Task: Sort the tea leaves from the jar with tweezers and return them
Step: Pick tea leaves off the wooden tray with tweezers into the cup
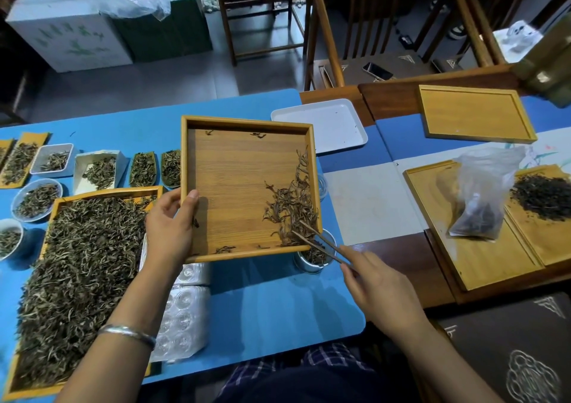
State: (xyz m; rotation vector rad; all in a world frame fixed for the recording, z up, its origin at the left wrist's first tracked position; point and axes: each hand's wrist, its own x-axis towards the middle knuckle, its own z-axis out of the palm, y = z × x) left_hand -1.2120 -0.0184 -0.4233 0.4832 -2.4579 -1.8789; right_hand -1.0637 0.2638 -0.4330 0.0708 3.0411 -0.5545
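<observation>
The sorting looks done and the return is under way: the left hand (168, 226) grips the tilted wooden tray (247, 124) while the right hand (375, 282) pinches tweezers (321, 242), raking tea leaves (290, 208) toward the jar (312, 259) beneath the tray's corner; most leaves remain on the tray.

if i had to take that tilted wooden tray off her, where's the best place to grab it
Grip the wooden tray by its far raised rim, coming from the top left corner. The left hand already holds the near left edge, and the tea leaves, tweezers and jar crowd the low right corner, so that far side is free.
</observation>
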